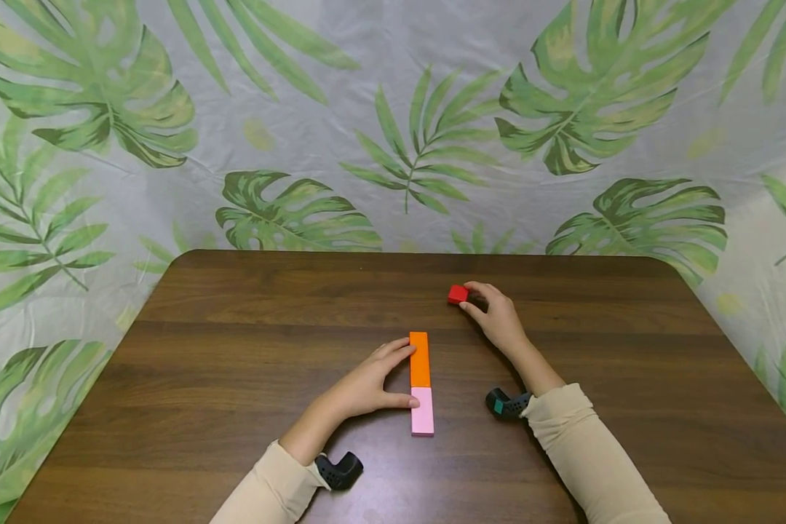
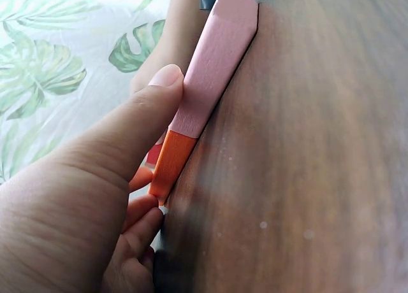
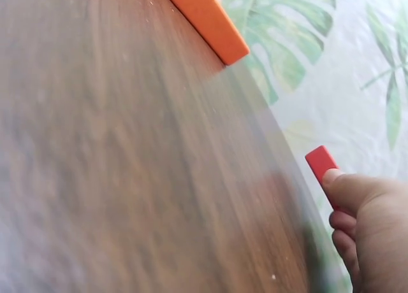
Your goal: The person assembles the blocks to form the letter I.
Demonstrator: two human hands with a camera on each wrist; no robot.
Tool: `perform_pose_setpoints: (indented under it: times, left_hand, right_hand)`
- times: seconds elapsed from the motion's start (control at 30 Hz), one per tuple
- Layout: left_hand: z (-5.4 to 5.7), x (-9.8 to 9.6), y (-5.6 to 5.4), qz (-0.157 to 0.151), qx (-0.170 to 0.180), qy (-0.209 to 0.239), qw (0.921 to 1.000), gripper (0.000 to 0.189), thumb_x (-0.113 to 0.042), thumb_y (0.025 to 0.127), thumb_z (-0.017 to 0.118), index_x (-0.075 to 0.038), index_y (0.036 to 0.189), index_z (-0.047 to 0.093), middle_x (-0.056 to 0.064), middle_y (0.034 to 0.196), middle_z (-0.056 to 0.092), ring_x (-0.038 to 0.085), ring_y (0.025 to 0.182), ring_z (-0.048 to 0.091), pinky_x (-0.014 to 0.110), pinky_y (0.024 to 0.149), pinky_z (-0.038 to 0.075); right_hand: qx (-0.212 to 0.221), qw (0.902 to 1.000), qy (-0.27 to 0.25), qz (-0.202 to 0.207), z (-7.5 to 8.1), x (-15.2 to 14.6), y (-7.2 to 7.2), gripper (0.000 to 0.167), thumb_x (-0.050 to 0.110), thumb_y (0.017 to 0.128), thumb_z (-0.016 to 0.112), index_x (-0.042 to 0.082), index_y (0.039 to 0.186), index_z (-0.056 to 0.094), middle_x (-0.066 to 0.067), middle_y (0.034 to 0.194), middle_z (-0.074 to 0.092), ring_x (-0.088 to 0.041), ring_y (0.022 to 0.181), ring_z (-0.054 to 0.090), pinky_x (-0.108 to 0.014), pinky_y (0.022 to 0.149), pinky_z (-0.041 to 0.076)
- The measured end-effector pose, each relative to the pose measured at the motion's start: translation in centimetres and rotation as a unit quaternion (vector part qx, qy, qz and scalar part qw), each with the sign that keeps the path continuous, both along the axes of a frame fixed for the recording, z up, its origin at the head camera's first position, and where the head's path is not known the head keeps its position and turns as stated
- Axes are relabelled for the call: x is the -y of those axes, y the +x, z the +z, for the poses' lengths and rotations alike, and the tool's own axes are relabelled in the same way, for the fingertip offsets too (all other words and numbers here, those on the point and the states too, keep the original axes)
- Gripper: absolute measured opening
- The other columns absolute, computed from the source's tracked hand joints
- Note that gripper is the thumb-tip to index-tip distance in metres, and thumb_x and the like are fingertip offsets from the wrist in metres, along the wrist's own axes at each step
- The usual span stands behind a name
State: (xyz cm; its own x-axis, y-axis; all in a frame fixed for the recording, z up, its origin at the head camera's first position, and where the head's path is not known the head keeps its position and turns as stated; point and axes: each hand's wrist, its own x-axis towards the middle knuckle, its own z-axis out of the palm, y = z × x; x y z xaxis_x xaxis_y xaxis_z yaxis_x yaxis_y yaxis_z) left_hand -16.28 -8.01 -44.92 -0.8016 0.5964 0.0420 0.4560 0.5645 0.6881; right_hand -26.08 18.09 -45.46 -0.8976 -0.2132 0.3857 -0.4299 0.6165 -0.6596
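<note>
An orange block (image 1: 420,360) and a pink block (image 1: 422,412) lie end to end in a straight line on the wooden table, the orange one farther away. My left hand (image 1: 367,382) is at their left side, thumb touching the pink block (image 2: 218,64) and fingers touching the orange block (image 2: 173,159). Beyond them and to the right, my right hand (image 1: 500,317) pinches a small red block (image 1: 458,294) between thumb and fingers. In the right wrist view the red block (image 3: 322,160) appears slightly above the tabletop, apart from the orange block (image 3: 213,25).
The dark brown table (image 1: 236,349) ends at a far edge in front of a leaf-patterned cloth (image 1: 432,145). A black wrist device sits at each cuff, one at the left (image 1: 340,471) and one at the right (image 1: 506,405).
</note>
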Motion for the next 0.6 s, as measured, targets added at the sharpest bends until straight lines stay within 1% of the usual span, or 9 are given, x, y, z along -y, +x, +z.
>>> perform_pose_setpoints:
  times: [0.2, 0.37, 0.6]
  left_hand:
    - [-0.1, 0.0, -0.1, -0.001, 0.003, 0.001, 1.0000, 0.084, -0.049, 0.073, 0.069, -0.013, 0.140, 0.033, 0.001, 0.145, 0.023, 0.019, 0.132, 0.018, 0.040, 0.103, 0.022]
    - [-0.1, 0.1, -0.1, -0.002, 0.001, 0.001, 1.0000, 0.085, -0.050, 0.073, 0.069, -0.013, 0.140, 0.033, 0.002, 0.145, 0.023, 0.018, 0.132, 0.018, 0.040, 0.103, 0.022]
    - [-0.1, 0.0, -0.1, -0.004, 0.000, -0.002, 1.0000, 0.084, -0.048, 0.073, 0.069, -0.012, 0.140, 0.033, 0.002, 0.146, 0.023, 0.019, 0.132, 0.018, 0.039, 0.103, 0.022]
  right_hand:
    - [-0.002, 0.9999, 0.008, 0.011, 0.0, 0.7, 0.2, 0.038, 0.013, 0.083, 0.065, 0.000, 0.117, 0.056, -0.014, 0.112, 0.056, -0.026, 0.096, 0.055, -0.043, 0.084, 0.043]
    - [0.001, 0.9996, 0.004, 0.026, -0.1, 1.3, 0.3, 0.038, 0.014, 0.083, 0.065, 0.000, 0.117, 0.056, -0.012, 0.112, 0.056, -0.024, 0.096, 0.055, -0.041, 0.085, 0.043]
    - [-0.003, 0.9993, 0.008, 0.037, 0.0, 2.0, 0.6, 0.038, 0.014, 0.083, 0.065, 0.001, 0.117, 0.056, -0.011, 0.113, 0.056, -0.023, 0.098, 0.055, -0.040, 0.086, 0.042]
